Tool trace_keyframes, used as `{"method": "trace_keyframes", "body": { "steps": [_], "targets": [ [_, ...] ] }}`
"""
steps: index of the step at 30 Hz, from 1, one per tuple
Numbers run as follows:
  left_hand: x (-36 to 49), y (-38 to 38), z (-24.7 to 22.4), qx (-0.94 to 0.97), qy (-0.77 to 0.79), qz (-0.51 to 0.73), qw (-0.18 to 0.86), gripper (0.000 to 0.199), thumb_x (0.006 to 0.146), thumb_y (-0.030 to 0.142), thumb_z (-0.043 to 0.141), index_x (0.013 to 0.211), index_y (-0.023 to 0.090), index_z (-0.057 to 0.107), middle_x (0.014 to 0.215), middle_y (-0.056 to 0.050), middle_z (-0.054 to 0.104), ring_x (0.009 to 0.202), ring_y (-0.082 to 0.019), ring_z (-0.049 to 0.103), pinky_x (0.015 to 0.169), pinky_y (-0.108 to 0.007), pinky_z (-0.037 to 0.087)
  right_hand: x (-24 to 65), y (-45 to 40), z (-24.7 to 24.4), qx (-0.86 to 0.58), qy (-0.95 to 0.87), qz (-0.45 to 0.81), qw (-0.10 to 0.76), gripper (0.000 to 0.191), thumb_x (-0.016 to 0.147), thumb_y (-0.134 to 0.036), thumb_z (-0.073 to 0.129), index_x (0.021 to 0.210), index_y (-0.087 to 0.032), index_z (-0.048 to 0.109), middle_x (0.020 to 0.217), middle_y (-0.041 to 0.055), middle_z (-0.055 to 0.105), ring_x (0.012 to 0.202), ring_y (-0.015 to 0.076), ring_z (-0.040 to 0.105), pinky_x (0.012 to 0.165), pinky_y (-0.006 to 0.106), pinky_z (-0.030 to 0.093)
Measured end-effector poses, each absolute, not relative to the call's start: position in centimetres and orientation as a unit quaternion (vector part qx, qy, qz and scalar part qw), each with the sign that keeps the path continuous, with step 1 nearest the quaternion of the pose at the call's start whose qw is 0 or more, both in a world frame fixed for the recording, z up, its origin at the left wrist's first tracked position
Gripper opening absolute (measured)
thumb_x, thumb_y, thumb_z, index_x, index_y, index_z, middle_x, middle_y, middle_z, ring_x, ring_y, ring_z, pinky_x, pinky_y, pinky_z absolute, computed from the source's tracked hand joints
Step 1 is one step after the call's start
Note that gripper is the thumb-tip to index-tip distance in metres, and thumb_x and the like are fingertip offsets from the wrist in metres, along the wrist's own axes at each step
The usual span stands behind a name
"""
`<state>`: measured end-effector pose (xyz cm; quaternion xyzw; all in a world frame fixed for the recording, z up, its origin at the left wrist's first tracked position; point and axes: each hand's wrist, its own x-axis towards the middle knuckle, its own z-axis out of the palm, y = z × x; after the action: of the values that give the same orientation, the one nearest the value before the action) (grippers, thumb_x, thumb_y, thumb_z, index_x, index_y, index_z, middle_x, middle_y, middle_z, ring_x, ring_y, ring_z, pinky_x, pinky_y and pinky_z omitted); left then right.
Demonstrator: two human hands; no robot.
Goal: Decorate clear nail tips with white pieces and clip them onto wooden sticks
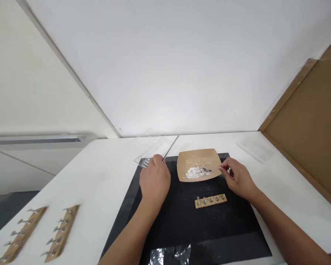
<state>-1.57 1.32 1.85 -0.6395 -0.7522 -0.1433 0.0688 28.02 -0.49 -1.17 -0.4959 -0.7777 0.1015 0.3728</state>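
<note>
My left hand [155,180] is closed at the near edge of a clear plastic case [157,146] with pale and dark strips inside. The fingertips are hidden behind the hand. A thin grey edge or rod [171,148] slants up beside the index finger; which it is, I cannot tell. My right hand [238,178] is pinched at the right rim of a brown paper tray [184,160]; anything between its fingertips is too small to make out. White scraps [194,172] and thin pale sticks [197,161] lie in the tray. Below it is a tan strip [211,201] with several metal studs.
A black mat [198,228] covers the middle of the white table [99,173]. Crinkled clear film [171,255] lies at its front. Two more studded strips [62,233] are at left. A clear lid-like piece [255,149] sits at right, near a brown cardboard panel [309,121].
</note>
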Motion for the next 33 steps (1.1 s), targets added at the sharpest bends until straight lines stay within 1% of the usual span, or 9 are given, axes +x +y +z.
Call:
{"method": "trace_keyframes", "body": {
  "steps": [2, 4, 6, 10, 14, 18, 23, 28, 33],
  "targets": [
    [-0.9, 1.0, 1.8, -0.625, -0.749, -0.207, 0.068, 0.030, 0.105, 0.025, 0.036, 0.125, 0.011, 0.053, 0.099, -0.017, 0.075, 0.090, -0.035, 0.076, 0.074, -0.040, 0.053, 27.5, -0.4, -1.3, -0.496, -0.773, 0.075, 0.388, 0.014, 0.106, -0.029, 0.054, 0.094, -0.024, 0.059, 0.086, 0.0019, 0.063, 0.077, 0.0189, 0.062, 0.069, 0.033, 0.047],
    [-0.2, 0.7, 1.6, -0.615, -0.745, -0.258, 0.026, 0.033, 0.106, 0.027, 0.037, 0.133, 0.012, 0.047, 0.094, -0.014, 0.076, 0.083, -0.033, 0.077, 0.068, -0.038, 0.053, 27.0, -0.5, -1.0, -0.495, -0.769, 0.049, 0.402, 0.014, 0.106, -0.029, 0.055, 0.094, -0.024, 0.059, 0.085, 0.0013, 0.063, 0.076, 0.0183, 0.062, 0.069, 0.032, 0.046],
    [0.3, 0.4, 1.4, -0.632, -0.717, -0.294, -0.014, 0.035, 0.107, 0.033, 0.039, 0.136, 0.013, 0.044, 0.095, -0.013, 0.077, 0.080, -0.032, 0.077, 0.064, -0.036, 0.052, 26.6, -0.5, -0.4, -0.492, -0.766, 0.036, 0.412, 0.014, 0.106, -0.029, 0.055, 0.093, -0.024, 0.059, 0.083, 0.0009, 0.063, 0.075, 0.0179, 0.062, 0.069, 0.032, 0.046],
    [0.8, 0.0, 1.3, -0.696, -0.649, -0.300, -0.075, 0.037, 0.110, 0.038, 0.034, 0.138, 0.017, 0.045, 0.101, -0.011, 0.078, 0.084, -0.029, 0.078, 0.067, -0.033, 0.054, 25.7, -0.4, 1.3, -0.472, -0.785, 0.034, 0.401, 0.015, 0.107, -0.029, 0.055, 0.093, -0.024, 0.059, 0.086, 0.0018, 0.065, 0.077, 0.0182, 0.062, 0.070, 0.032, 0.046],
    [1.1, -0.6, 1.3, -0.754, -0.601, -0.254, -0.075, 0.036, 0.111, 0.034, 0.029, 0.124, 0.019, 0.059, 0.095, -0.009, 0.077, 0.086, -0.025, 0.077, 0.072, -0.031, 0.053, 24.1, 0.3, 2.1, -0.444, -0.811, 0.031, 0.380, 0.014, 0.106, -0.026, 0.053, 0.093, -0.023, 0.058, 0.086, 0.0034, 0.065, 0.077, 0.0197, 0.060, 0.071, 0.034, 0.046],
    [1.5, -1.0, 0.8, -0.800, -0.540, -0.257, -0.053, 0.039, 0.111, 0.036, 0.032, 0.112, 0.021, 0.067, 0.088, -0.007, 0.077, 0.080, -0.022, 0.074, 0.071, -0.029, 0.050, 22.2, 1.0, 1.7, -0.434, -0.789, 0.024, 0.435, 0.019, 0.107, -0.024, 0.050, 0.089, -0.024, 0.053, 0.087, 0.0056, 0.066, 0.082, 0.0219, 0.061, 0.076, 0.036, 0.048],
    [2.0, -1.3, 0.3, -0.804, -0.537, -0.252, -0.021, 0.041, 0.111, 0.036, 0.034, 0.101, 0.020, 0.070, 0.075, -0.006, 0.073, 0.069, -0.021, 0.071, 0.063, -0.028, 0.045, 20.9, 1.2, 1.3, -0.465, -0.775, -0.017, 0.427, 0.022, 0.108, -0.024, 0.047, 0.086, -0.024, 0.051, 0.083, 0.0049, 0.063, 0.078, 0.0217, 0.059, 0.075, 0.036, 0.046],
    [2.3, -1.3, 0.1, -0.808, -0.544, -0.226, 0.005, 0.045, 0.112, 0.036, 0.033, 0.096, 0.018, 0.071, 0.072, -0.007, 0.072, 0.066, -0.021, 0.070, 0.059, -0.028, 0.041, 20.6, 1.4, 0.6, -0.469, -0.781, -0.037, 0.412, 0.025, 0.109, -0.023, 0.046, 0.085, -0.024, 0.049, 0.082, 0.0049, 0.062, 0.079, 0.0226, 0.058, 0.074, 0.036, 0.043],
    [2.6, -1.7, 0.1, -0.809, -0.559, -0.180, 0.033, 0.044, 0.111, 0.033, 0.033, 0.097, 0.018, 0.072, 0.068, -0.008, 0.070, 0.064, -0.021, 0.069, 0.057, -0.026, 0.039, 20.8, 1.1, 0.4, -0.465, -0.796, -0.057, 0.382, 0.026, 0.108, -0.022, 0.045, 0.083, -0.024, 0.048, 0.081, 0.0046, 0.062, 0.071, 0.0217, 0.051, 0.070, 0.036, 0.038]
  ]
}}
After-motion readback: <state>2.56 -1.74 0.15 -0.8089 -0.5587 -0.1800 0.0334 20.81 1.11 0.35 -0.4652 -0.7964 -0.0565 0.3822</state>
